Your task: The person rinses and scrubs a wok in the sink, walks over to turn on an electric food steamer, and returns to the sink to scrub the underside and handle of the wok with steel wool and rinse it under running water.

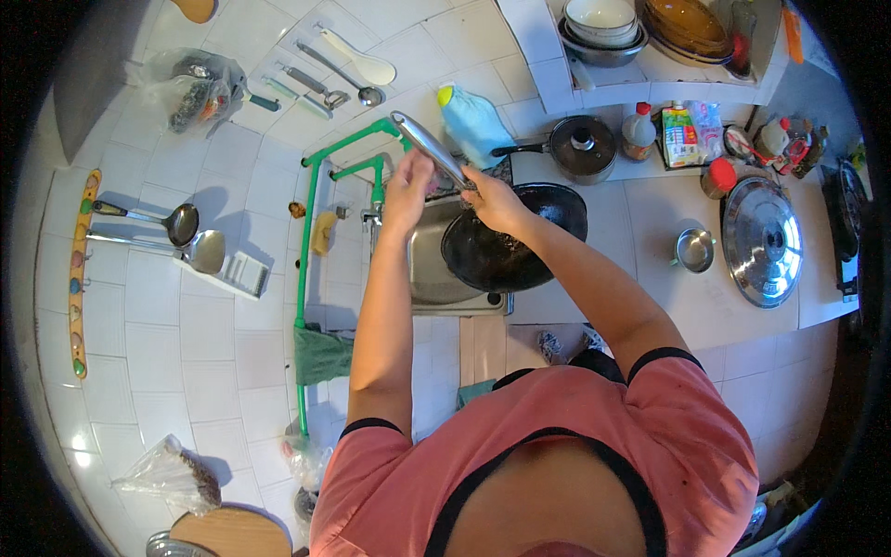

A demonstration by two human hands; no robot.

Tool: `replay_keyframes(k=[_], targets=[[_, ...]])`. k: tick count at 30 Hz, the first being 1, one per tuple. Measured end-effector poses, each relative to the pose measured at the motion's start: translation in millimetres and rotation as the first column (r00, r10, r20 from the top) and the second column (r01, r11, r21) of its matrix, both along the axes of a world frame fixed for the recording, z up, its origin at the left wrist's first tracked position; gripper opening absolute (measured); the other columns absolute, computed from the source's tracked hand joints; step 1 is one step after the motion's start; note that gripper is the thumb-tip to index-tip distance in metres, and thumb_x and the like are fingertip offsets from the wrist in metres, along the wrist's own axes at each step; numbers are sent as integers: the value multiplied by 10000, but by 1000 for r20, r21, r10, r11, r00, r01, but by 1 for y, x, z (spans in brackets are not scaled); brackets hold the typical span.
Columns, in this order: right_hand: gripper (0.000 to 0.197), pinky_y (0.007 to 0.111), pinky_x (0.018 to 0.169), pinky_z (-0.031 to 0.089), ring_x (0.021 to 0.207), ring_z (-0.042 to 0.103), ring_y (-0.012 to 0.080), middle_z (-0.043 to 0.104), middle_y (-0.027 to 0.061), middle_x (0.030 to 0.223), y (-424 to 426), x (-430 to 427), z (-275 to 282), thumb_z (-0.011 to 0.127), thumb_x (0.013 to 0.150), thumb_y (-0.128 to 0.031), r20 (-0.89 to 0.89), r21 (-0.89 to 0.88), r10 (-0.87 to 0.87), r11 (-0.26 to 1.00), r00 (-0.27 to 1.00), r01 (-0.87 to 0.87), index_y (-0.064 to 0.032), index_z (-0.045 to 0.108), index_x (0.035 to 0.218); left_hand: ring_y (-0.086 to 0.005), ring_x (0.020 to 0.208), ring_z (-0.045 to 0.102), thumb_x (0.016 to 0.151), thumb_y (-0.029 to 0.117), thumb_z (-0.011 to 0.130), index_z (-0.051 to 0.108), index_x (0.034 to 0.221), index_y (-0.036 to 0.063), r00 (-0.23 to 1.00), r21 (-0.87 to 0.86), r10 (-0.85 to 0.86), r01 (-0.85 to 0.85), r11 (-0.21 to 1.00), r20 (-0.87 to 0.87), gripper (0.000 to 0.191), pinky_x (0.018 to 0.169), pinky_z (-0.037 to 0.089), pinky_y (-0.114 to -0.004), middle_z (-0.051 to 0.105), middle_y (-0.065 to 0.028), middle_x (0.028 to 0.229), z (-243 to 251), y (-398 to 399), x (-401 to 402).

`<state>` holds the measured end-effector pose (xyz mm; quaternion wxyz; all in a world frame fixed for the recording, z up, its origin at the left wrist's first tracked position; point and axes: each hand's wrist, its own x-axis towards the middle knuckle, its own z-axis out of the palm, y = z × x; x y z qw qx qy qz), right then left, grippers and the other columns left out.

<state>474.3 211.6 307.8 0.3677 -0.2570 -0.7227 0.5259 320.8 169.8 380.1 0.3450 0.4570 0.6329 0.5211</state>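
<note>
Both hands meet at the long metal handle (430, 147) of a dark wok (498, 261). My right hand (495, 200) is closed around the lower end of the handle, near the wok. My left hand (411, 182) touches the handle's side a little further up; its fingers are partly hidden, so its hold is unclear. Tilted, the wok lies partly over a stainless steel sink (428, 268) and partly over the tiled counter (598, 278). Its inner surface looks dark and wet. The faucet (374, 217) stands at the sink's left side.
Green pipes (304, 278) run along the wall left of the sink. A lidded saucepan (583, 150), a seasoning bottle (638, 132), a metal cup (695, 250) and a large wok lid (762, 242) stand on the counter to the right. A blue cloth (473, 125) hangs behind the sink.
</note>
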Motion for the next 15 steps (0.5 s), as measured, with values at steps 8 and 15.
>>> replay_keyframes(k=[8,15], targets=[[405,451,776,435,947,530,411,553,265,1003,-13,-11,-18,540,829,-78,-131,190,-72,977,989,97,0,421,1207,-204,1004,561,808,-98,522,318,1213,20,998,279,25,-7,960,-58,469,842,476,-305,526,-139,1091,2,-1,30],[408,460,771,434,933,523,426,542,275,1011,-20,0,-11,539,821,-69,-114,165,-37,985,993,56,14,408,1199,-225,974,575,756,-138,559,293,1154,50,991,235,29,2,972,-127,514,844,487,-339,535,-143,1044,3,-10,40]])
